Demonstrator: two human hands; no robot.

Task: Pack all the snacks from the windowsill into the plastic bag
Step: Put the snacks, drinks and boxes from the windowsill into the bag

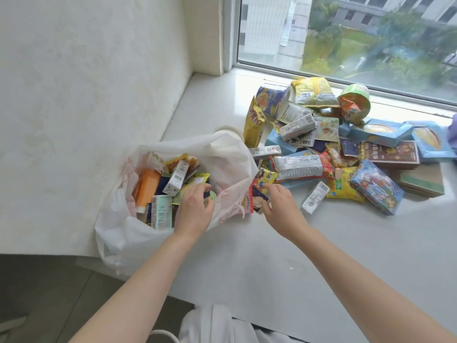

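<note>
Left hand [194,209] is inside the white plastic bag [230,157] at the left of the windowsill [247,256], fingers curled round a small packet [209,195]. Right hand [279,204], fingers loosely spread, touches a yellow packet [268,177] beside the bag. Remaining snacks [346,149] heap far right. An orange box [148,186] lies in the bag.

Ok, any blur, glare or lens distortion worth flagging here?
Head view: even daylight from the window, faint shadows, no harsh glare on the windowsill; wide-angle lens skews the window frame; the scene outside is smeared; the left hand, the packet it grips and the right hand look sharp.
</note>
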